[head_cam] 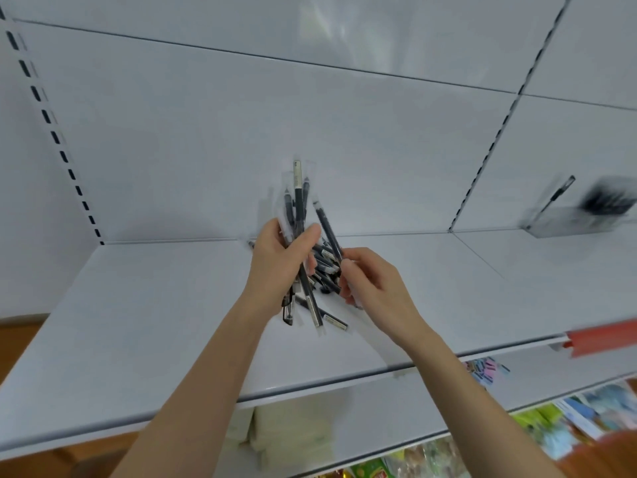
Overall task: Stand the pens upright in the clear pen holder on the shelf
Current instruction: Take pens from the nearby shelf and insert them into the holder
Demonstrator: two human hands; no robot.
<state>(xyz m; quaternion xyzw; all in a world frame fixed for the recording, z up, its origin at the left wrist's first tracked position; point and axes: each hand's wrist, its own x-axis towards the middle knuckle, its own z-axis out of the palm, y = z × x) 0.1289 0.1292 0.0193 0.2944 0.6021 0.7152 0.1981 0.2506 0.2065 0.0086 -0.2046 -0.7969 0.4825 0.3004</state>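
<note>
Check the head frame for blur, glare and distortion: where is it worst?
Head view: motion blur is worst at the right edge, smearing the clear pen holder and red strip; the left hand, right hand and pens are only slightly soft. Faint glare on the top back panel. Wide-angle bending curves the shelf edges.

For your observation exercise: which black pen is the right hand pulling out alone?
The slanted black pen pinched by the right hand; the others stay bunched in the left hand.
</note>
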